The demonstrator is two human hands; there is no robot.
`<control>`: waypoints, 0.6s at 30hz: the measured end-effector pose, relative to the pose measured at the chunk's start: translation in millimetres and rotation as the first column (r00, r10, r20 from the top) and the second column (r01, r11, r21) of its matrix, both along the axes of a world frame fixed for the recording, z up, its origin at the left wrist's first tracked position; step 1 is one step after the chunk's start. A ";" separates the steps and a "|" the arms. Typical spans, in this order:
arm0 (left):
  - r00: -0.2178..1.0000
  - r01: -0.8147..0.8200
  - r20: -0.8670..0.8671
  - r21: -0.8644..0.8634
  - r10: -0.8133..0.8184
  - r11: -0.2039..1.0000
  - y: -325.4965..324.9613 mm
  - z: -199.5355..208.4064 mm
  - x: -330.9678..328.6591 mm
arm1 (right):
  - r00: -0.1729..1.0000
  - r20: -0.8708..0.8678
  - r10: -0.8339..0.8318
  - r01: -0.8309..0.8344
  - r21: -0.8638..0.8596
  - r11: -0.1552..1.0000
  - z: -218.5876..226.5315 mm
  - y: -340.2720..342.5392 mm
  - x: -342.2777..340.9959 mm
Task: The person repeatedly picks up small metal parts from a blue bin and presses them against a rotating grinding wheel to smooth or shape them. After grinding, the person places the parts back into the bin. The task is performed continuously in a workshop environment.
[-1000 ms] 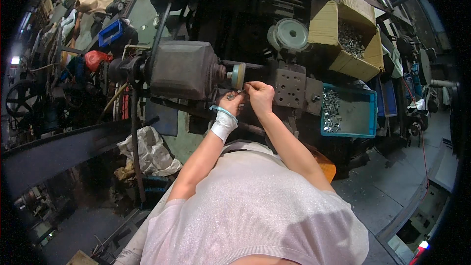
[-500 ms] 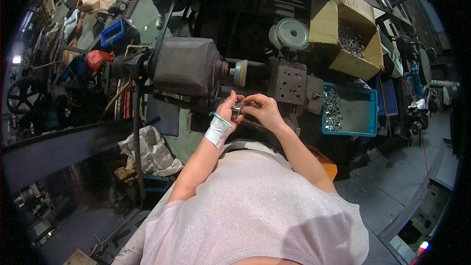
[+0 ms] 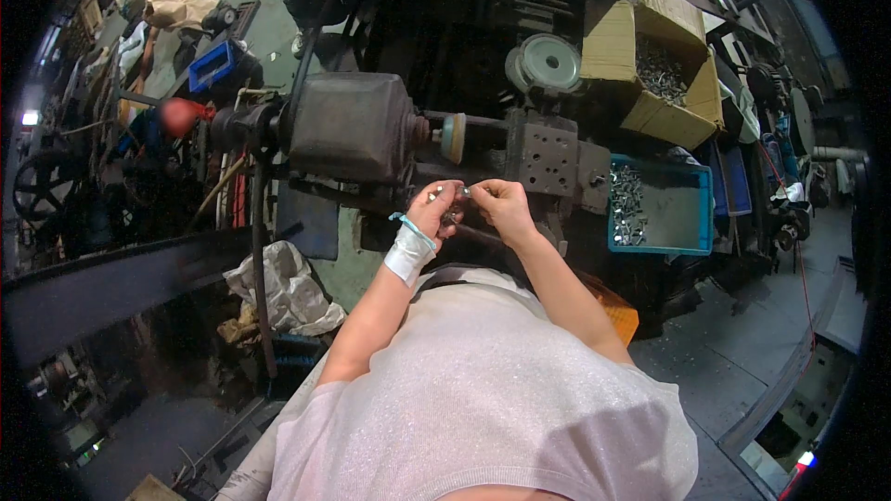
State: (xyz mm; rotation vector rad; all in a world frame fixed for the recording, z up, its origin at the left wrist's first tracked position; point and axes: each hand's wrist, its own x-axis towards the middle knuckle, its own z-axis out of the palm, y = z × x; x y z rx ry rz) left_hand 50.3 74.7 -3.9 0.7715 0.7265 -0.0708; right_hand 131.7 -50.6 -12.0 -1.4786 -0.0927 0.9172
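Note:
My left hand (image 3: 434,210), with a white wrap and a teal band at its wrist, is closed around some small shiny metal parts. My right hand (image 3: 503,208) pinches a small metal part (image 3: 467,191) at its fingertips, close beside the left fingers. The exact shape of these parts is too small to tell. Just beyond my hands is a dark machine (image 3: 348,125) with a round wheel (image 3: 453,137) on its spindle, tan and blue-green at the edge. To the right, a perforated metal block (image 3: 548,162) belongs to the same machine.
A blue tray (image 3: 710,213) at the right holds many small shiny metal parts (image 3: 627,207). Behind it stands an open cardboard box (image 3: 608,42) of similar pieces. A round grey disc (image 3: 549,63) sits beyond the block. A crumpled white sack (image 3: 288,288) lies at the left.
My fingers have shifted on the metal parts; the left fingers have curled in more, and the right fingertips now pinch one part a little apart from the left palm.

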 end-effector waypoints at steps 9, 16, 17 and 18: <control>0.993 0.084 0.055 0.264 -0.102 0.961 -2.3 -9.5 1.8 | 0.991 0.099 -0.091 0.099 -0.078 0.992 -3.0 3.6 -0.1; 0.985 0.114 0.044 0.557 -0.166 0.823 -2.9 -23.1 8.8 | 0.937 0.337 -0.090 0.118 -0.064 0.991 -0.8 9.2 7.1; 0.989 0.122 0.007 0.528 -0.148 0.840 -3.9 -20.7 11.0 | 0.934 0.340 -0.109 0.142 -0.075 0.987 -1.5 11.5 8.8; 0.991 0.129 -0.031 0.498 -0.131 0.857 -5.3 -16.2 13.6 | 0.943 0.306 -0.128 0.163 -0.092 0.982 -2.3 13.6 10.6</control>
